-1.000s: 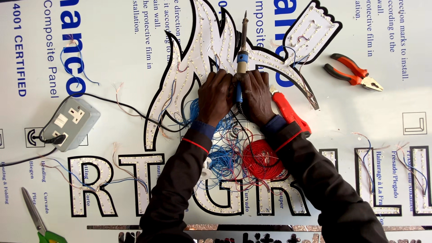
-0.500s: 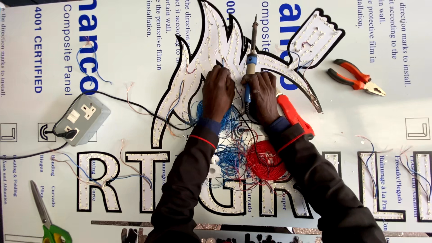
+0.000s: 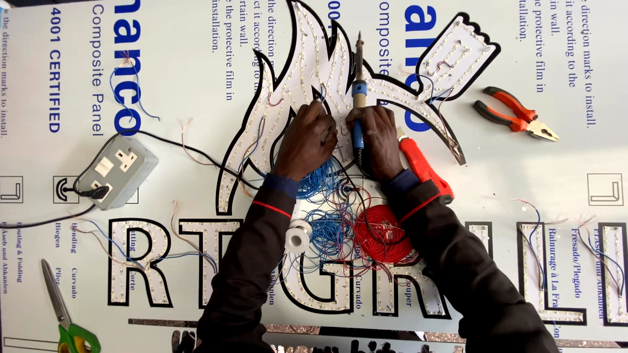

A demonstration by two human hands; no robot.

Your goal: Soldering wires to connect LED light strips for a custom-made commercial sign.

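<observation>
At the worktop's (image 3: 183, 59) middle, our right hand (image 3: 378, 140) grips a blue-handled soldering iron (image 3: 358, 98) upright over the flame-shaped sign (image 3: 327, 65); our left hand (image 3: 306, 140), fingers curled, pinches thin wires (image 3: 333, 189) beside it.

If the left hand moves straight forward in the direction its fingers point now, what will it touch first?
The left hand points up and slightly right across the flame-shaped sign piece. It would probably meet first the thin wires and light strips on that piece, close to the soldering iron; depth is unclear.
</observation>
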